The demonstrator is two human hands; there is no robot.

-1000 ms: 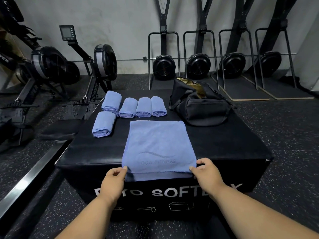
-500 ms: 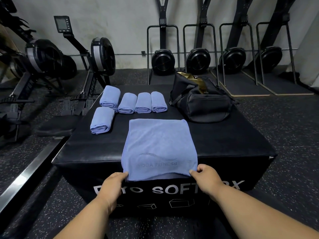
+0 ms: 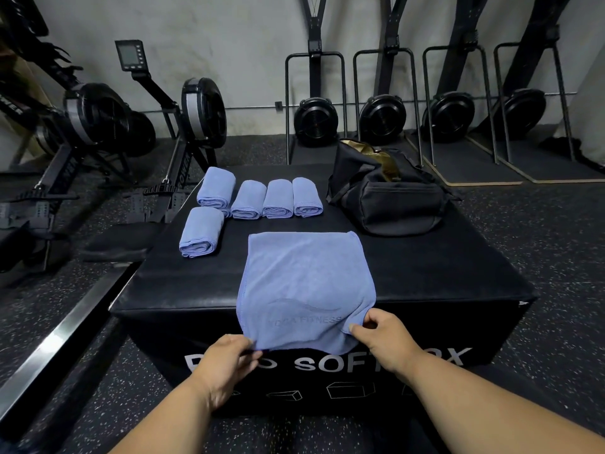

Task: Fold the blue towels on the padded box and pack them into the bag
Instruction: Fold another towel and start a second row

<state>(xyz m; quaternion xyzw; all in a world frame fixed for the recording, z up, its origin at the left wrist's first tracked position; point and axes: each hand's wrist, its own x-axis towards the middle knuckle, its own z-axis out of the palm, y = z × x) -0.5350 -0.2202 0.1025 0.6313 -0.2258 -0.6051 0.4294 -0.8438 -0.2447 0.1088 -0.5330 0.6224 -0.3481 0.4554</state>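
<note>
Head view: black padded box [image 3: 425,273] in the middle of a gym floor, white lettering on its near face partly hidden by the hands. A blue towel [image 3: 304,286] lies spread flat on the box top, near edge draped over the front lip, faint logo print near that edge. Left hand [image 3: 226,365] pinches the towel's near left corner between thumb and fingers. Right hand [image 3: 383,339] pinches the near right corner, fingers curled on the cloth, that corner lifted a bit and bunched. Both forearms bare, coming in from the bottom.

Five folded towels on the far left part of the box: a row of four [image 3: 262,196] side by side, touching or nearly so, leftmost one set slightly further back; one more folded towel [image 3: 201,232] just in front of the row's left end. Black bag [image 3: 389,198] sits on the far right of the box top, top open, tan lining showing; apart from the towels.

Rowing machines [image 3: 147,122] on the left, fan-wheel machines [image 3: 383,116] along the back wall.
</note>
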